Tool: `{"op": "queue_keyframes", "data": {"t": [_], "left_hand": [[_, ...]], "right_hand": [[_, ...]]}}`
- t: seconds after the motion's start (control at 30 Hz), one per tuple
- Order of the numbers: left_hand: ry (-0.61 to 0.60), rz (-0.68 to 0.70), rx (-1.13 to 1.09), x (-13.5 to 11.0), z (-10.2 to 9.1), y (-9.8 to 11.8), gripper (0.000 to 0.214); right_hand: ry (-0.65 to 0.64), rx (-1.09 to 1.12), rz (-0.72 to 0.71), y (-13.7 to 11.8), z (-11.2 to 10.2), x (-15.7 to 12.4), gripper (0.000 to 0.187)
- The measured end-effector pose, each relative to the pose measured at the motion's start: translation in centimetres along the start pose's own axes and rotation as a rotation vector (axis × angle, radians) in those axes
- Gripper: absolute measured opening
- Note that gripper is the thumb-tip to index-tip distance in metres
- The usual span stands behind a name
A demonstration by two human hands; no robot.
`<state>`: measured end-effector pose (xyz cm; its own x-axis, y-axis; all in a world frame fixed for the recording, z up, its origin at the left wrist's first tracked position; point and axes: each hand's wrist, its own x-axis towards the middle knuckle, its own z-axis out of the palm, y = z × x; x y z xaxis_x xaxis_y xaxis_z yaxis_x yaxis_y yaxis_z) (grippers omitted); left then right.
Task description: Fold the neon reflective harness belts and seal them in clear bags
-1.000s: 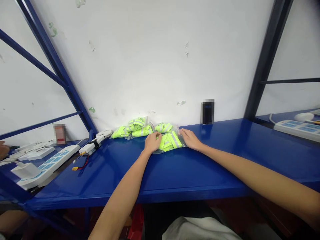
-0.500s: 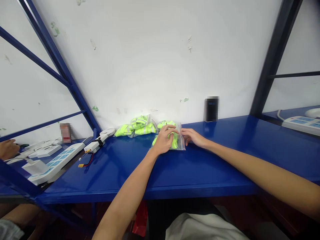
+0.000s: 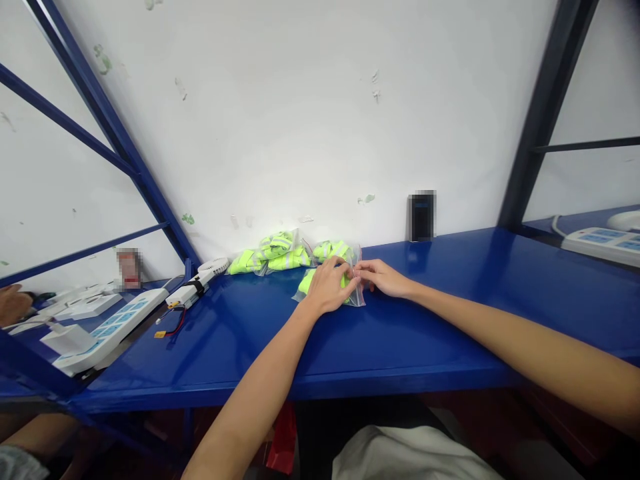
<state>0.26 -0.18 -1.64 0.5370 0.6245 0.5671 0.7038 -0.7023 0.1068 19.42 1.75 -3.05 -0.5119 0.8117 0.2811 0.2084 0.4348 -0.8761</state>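
A clear zip bag point(image 3: 304, 285) with a folded neon-yellow reflective vest inside lies on the blue shelf point(image 3: 400, 333). My left hand point(image 3: 327, 285) lies over the bag, fingers curled on it. At the bag's right edge my right hand point(image 3: 380, 277) pinches the plastic near the red zip strip. Both hands meet there, fingertips almost touching. Behind them, against the white wall, lie several more bagged neon vests point(image 3: 273, 250).
A small black device point(image 3: 421, 215) stands against the wall to the right. On the left lie a white handheld fan point(image 3: 213, 267), a battery with red wires point(image 3: 173, 320) and a white power strip point(image 3: 107, 327). Another person's hand point(image 3: 13, 303) shows at far left. A second power strip point(image 3: 603, 243) lies far right.
My left hand moved from the bag's left edge onto its top and right side. The bag slid slightly toward me. My right hand closed in to pinch the bag's right edge.
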Motion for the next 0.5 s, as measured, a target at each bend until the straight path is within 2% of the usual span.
{"op": "queue_keyframes", "data": {"t": [0.13, 0.33, 0.5], "left_hand": [[0.016, -0.008, -0.005, -0.04, 0.23, -0.33, 0.017], [-0.018, -0.029, -0.020, 0.03, -0.01, -0.74, 0.025], [-0.059, -0.034, 0.000, 0.09, -0.18, -0.88, 0.024]], "right_hand": [[-0.019, -0.029, -0.016, -0.02, 0.04, -0.01, 0.030], [-0.033, -0.052, -0.042, -0.17, 0.10, -0.19, 0.026], [-0.064, -0.123, -0.082, -0.23, 0.29, -0.37, 0.026]]}}
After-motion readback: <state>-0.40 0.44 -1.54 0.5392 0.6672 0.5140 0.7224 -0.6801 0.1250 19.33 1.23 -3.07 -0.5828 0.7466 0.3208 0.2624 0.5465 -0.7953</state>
